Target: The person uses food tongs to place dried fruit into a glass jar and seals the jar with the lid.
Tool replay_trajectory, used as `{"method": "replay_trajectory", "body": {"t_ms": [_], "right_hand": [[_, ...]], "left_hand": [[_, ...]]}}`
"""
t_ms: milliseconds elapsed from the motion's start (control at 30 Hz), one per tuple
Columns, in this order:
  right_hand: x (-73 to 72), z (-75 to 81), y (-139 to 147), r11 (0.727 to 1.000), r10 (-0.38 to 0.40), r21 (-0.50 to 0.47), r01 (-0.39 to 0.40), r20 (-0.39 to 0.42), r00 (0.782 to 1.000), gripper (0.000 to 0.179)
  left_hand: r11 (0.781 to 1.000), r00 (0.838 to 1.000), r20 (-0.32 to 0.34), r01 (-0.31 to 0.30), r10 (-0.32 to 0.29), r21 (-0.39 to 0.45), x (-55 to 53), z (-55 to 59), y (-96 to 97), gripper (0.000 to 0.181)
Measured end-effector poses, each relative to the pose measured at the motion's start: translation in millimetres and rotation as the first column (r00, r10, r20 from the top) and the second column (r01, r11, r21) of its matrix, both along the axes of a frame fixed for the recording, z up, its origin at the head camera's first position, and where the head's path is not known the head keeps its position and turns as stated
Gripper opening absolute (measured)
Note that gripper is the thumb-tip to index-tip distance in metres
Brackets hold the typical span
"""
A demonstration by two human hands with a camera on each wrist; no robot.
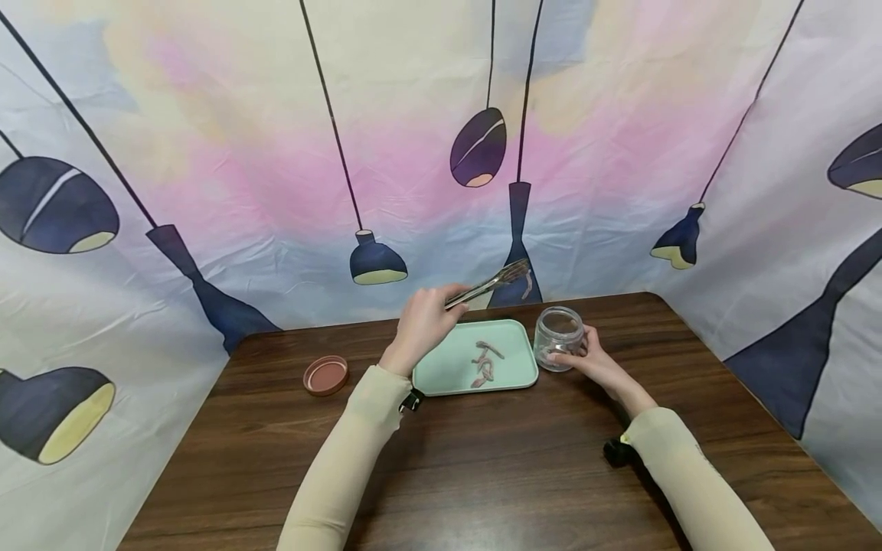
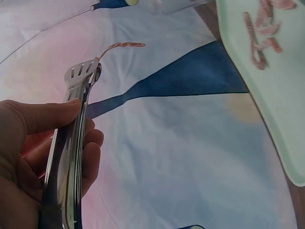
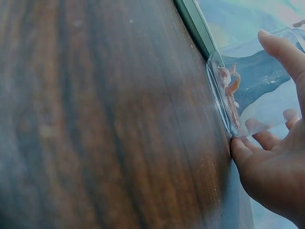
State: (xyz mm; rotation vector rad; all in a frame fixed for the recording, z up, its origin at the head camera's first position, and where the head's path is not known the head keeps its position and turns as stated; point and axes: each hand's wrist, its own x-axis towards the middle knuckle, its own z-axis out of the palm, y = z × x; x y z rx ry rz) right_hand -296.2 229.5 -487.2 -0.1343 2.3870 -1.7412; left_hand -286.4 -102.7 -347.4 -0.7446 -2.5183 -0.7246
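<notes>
My left hand (image 1: pixel 423 327) grips metal tongs (image 1: pixel 485 287) above the far edge of a pale green tray (image 1: pixel 436 369). From the tongs' slotted tips hangs one thin strip of raw-looking meat (image 2: pixel 126 45). More pinkish strips (image 1: pixel 485 366) lie on the tray in a loose group. Just right of the tray, a clear jar (image 1: pixel 559 330) stands upright without a lid, and my right hand (image 1: pixel 606 373) holds its side with thumb and fingers. The right wrist view shows some meat strips (image 3: pixel 232 93) at the jar's bottom.
A reddish-brown round lid (image 1: pixel 326 375) lies on the dark wooden table (image 1: pixel 524 474), left of the tray. Behind the table hangs a cloth backdrop (image 1: pixel 276 191) printed with lamps, close to the table's far edge.
</notes>
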Motion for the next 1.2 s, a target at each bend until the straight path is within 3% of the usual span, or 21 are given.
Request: {"method": "replay_trajectory", "body": {"t_ms": [267,400,633,1200], "right_hand": [[-1.1,0.4,0,1.0,-0.004,-0.006,0.004,0.004,1.0,0.099],[-1.1,1.6,-1,1.0,-0.004,-0.005,0.004,0.007,1.0,0.1],[-1.3,-0.7,0,1.0,-0.01,0.0,0.01,0.009,1.0,0.103],[0.3,0.5,0,1.0,0.0,0.001,0.0,-0.006,1.0,0.105]], "left_hand": [[1.0,0.999,-0.031,0.011,-0.011,-0.004,1.4,8.8,12.6,0.031],[1.0,1.0,-0.012,0.021,-0.021,-0.013,1.5,8.8,18.7,0.03],[0.999,0.998,0.041,0.047,-0.046,-0.018,2.5,6.1,26.4,0.031],[0.996,0.996,0.059,0.072,-0.068,-0.061,5.3,-7.8,29.9,0.03]]}}
